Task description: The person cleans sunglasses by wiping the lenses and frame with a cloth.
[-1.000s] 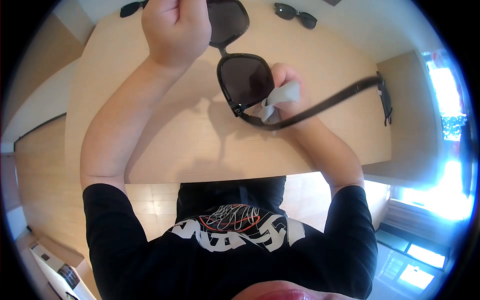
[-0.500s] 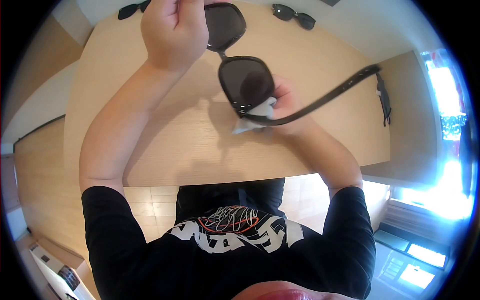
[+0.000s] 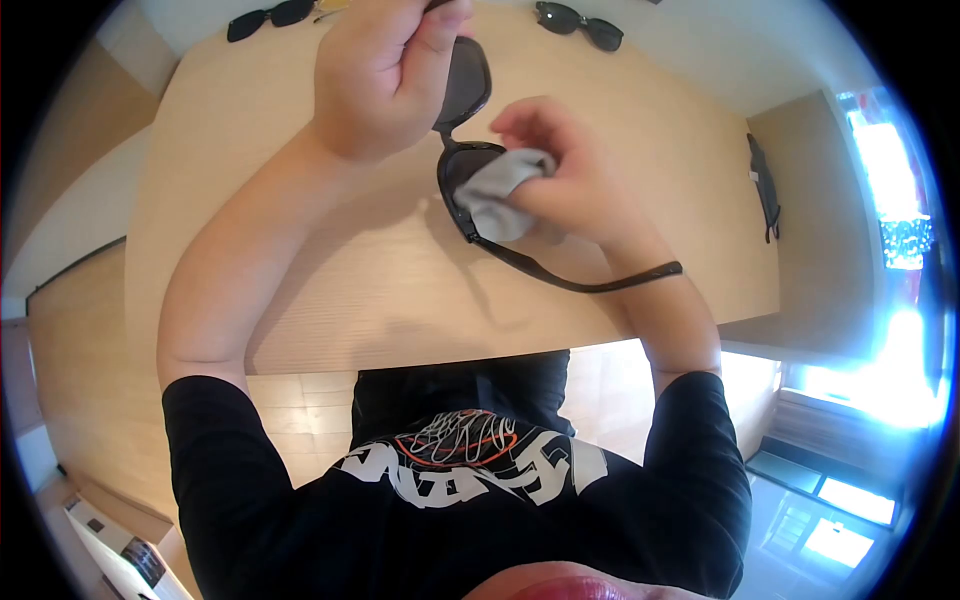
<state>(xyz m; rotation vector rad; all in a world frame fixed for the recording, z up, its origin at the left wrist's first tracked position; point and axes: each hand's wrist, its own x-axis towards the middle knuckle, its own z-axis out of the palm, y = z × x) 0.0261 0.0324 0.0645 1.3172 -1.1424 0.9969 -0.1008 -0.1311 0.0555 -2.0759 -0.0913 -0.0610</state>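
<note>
A: What are the hands doing?
B: The left hand (image 3: 375, 85) is closed on the far end of the black sunglasses (image 3: 467, 88); its fingers hide exactly which part. The right hand (image 3: 578, 182) pinches a grey cloth (image 3: 505, 192) over the nearer lens, its other fingers loosely curled.
A: And where are those sunglasses?
B: Held up above the table (image 3: 370, 315), over its middle, one temple reaching out toward the table's right side.
A: Anything farther out?
B: A dark pair (image 3: 272, 17) at the table's far left, with something yellow (image 3: 330, 9) just beside it. A second pair (image 3: 580, 26) sits at the table's far edge, right of its middle. Along the table's right edge lies a slim dark object (image 3: 764, 190).
</note>
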